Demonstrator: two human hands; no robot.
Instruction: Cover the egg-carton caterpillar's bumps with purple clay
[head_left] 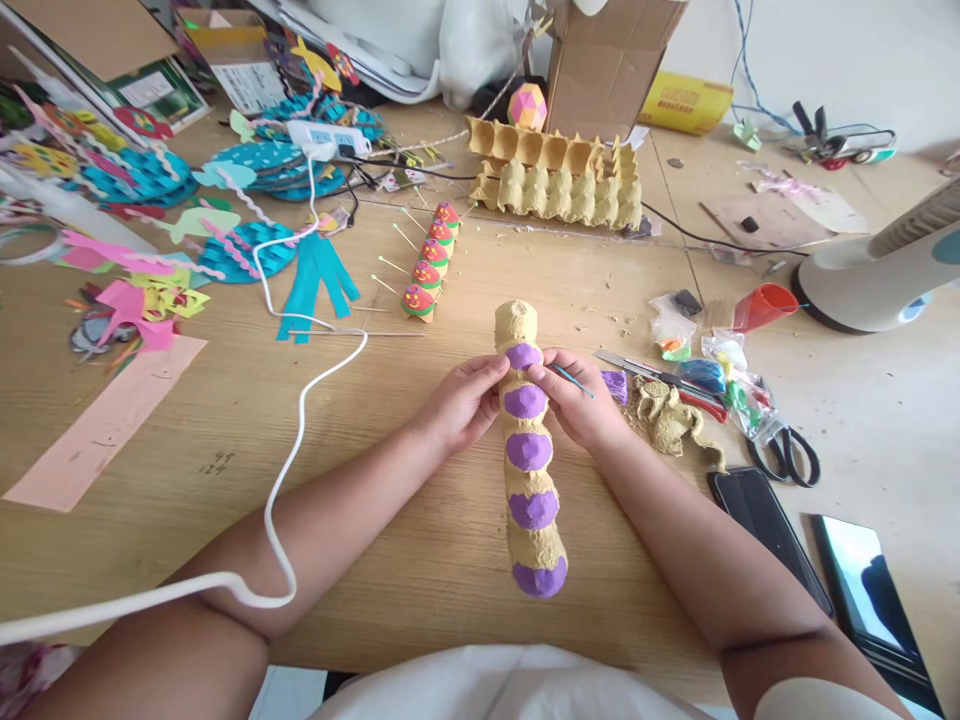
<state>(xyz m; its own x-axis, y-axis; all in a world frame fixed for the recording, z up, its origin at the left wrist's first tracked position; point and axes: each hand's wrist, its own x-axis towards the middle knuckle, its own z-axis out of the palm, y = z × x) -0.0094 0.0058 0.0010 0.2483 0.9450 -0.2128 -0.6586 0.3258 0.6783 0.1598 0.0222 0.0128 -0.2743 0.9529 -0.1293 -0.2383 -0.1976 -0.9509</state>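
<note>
A long strip of egg carton (538, 482) with purple patches on its bumps is held over the table, its far end bump bare. My left hand (469, 402) grips its left side near the far end, fingers curled. On the opposite side, my right hand (576, 398) has its thumb on the purple patch second from the far end, and a thin blue stick (571, 380) pokes out of that hand. A block of purple clay (615, 386) lies just right of my right hand.
A decorated caterpillar strip (431, 262) and egg cartons (559, 185) stand farther back. A white cable (301, 400) crosses the left side. On the right lie a craft knife (637, 368), scissors (784, 455), two phones (765, 525) and a red cup (769, 305).
</note>
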